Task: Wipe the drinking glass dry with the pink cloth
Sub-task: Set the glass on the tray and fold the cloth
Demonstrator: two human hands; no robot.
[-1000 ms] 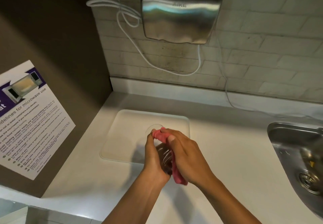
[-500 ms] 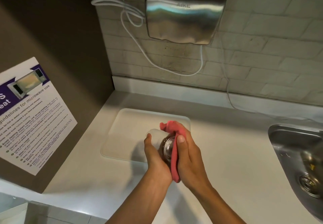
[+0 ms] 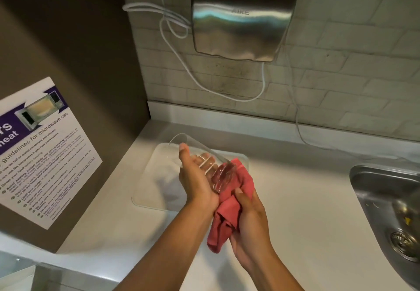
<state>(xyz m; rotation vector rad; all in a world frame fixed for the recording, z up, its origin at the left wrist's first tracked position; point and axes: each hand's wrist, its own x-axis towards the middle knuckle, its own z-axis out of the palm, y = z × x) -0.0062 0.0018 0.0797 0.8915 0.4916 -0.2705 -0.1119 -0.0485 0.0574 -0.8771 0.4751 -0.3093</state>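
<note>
A clear drinking glass (image 3: 205, 155) lies tilted on its side in the air, its mouth pointing up and to the left, its thick base toward me. My left hand (image 3: 195, 178) cradles it from the left, fingers showing through the glass wall. My right hand (image 3: 251, 219) grips the bunched pink cloth (image 3: 229, 209) and presses it against the base of the glass. The cloth's loose end hangs down between my wrists.
Under my hands a white tray (image 3: 154, 177) rests on the white counter (image 3: 295, 200). A steel sink (image 3: 391, 211) is at the right. A steel hand dryer (image 3: 243, 18) with white cables hangs on the brick wall. A microwave notice (image 3: 38, 152) is on the brown left wall.
The glass has tipped so that its mouth points up and left and shows more clearly. The pink cloth has slid from around the body down to the base.
</note>
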